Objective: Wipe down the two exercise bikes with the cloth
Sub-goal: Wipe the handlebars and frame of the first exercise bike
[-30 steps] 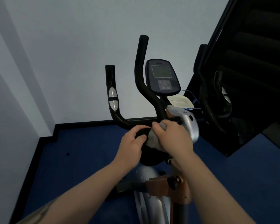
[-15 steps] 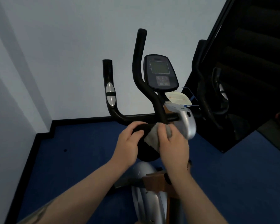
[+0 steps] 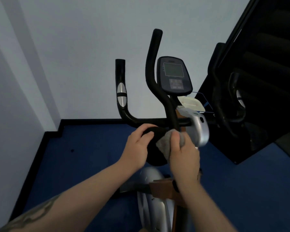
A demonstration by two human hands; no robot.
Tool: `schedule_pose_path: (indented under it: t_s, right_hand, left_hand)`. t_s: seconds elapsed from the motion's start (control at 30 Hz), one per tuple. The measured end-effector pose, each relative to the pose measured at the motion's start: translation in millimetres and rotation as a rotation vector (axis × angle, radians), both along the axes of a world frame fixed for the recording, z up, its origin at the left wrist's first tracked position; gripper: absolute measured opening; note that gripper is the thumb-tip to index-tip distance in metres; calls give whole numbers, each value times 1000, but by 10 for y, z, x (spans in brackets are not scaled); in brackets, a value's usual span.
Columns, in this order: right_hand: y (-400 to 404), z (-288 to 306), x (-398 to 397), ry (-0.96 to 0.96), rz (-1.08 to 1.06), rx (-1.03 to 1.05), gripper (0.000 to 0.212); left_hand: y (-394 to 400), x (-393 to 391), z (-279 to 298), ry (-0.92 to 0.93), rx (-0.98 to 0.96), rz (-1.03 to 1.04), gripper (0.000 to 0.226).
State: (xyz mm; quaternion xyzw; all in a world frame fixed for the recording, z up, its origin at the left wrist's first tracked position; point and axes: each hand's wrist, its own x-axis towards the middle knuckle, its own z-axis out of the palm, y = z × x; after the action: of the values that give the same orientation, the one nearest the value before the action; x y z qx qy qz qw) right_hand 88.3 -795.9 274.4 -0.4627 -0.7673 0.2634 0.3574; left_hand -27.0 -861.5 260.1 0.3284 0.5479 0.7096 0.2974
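- Nearest, below both wrists, the silver body (image 3: 151, 206) of the exercise bike (image 3: 171, 114) and a brown block (image 3: 162, 188) on its frame sit under the forearms, over blue carpet (image 3: 84, 158).
- The left hand (image 3: 137, 148) grasps a black rounded part (image 3: 155, 144) of the bike — fingers curled over its top edge, thumb on the near side.
- The right hand (image 3: 184, 156), just to the right of the left one, grips a grey cloth (image 3: 166, 143); the thumb presses the bunched cloth against that same black part, and the cloth fills the gap between the two hands.
- Immediately right of the right hand's knuckles sits a silver housing (image 3: 199, 129) at the foot of the handlebar stem.
- Just beyond the fingers the black handlebar (image 3: 124, 104) runs crosswise and turns upward on the left, with a silver pulse pad (image 3: 121, 96) on that upright; a second upright rises from the centre.
- Farther off, above the right hand, stands the console (image 3: 173, 76) with its grey screen.
- Far right of the right hand, a second bike's handlebar (image 3: 219, 101) shows dimly against a dark staircase (image 3: 266, 72) — little of it is clear.
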Motion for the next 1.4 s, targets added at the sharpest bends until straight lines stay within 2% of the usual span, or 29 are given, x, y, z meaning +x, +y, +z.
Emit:
schedule_pose_path:
  t_s: [0.07,0.13,0.2,0.27,0.33,0.47,0.57,0.7,0.87,0.97,1.0,1.07,1.1,1.17,1.23,1.3,1.4]
  right_hand:
    - [245,229,-83,-272,114,2,45]
    - [417,374,-157,-420,209,-30,47]
    - [341,267,-138,-352,149,6,46]
    - [96,47,-51,-121,22,59,41]
    - [21,11,29,-77,13,35,39]
    - [371,342,-59,-538,190,179,33]
    - [419,472,-249,-800,315,305,43]
    - [451,440,-101,-665,363,293,38]
    - [668,537,-417,-1005,686,645,39]
    - [695,523,-524,-967,795,636,35]
    - [776,531,-504,-922,845,577,29]
    - [874,601,-477,-826,891,355,40]
    - [895,628,-501,-814,920,322,44]
    - [868,657,-615,-880,993,411,46]
    - [822,647,-742,-864,1088,510,42]
    - [818,676,-811,-826,1227,519,41]
    - [951,787,-809,-818,1400,591,59]
  left_hand:
    - [6,-4,25,2,-1,0,32]
    - [6,6,42,-2,14,4,34]
    - [-4,14,23,0,2,7,27]
    - [-12,-4,1,4,-23,-3,24]
    - [-22,-17,4,-6,-41,-9,25]
    - [-27,1,47,-44,-59,-13,25]
    - [-33,53,31,-74,-39,35,26]
    - [-95,73,-26,-48,-29,42,23]
    - [-123,139,-29,-26,-52,89,23]
    - [-165,177,-15,28,-94,119,20]
    - [-185,186,-7,49,-112,119,20]
    - [-214,206,2,77,-144,123,22]
    - [-217,223,7,88,-154,136,22]
    - [-203,284,15,95,-159,184,22]
    - [-180,362,-8,79,-148,256,18]
    - [-169,440,-35,54,-135,318,16]
    - [-154,464,-48,4,-125,339,20]
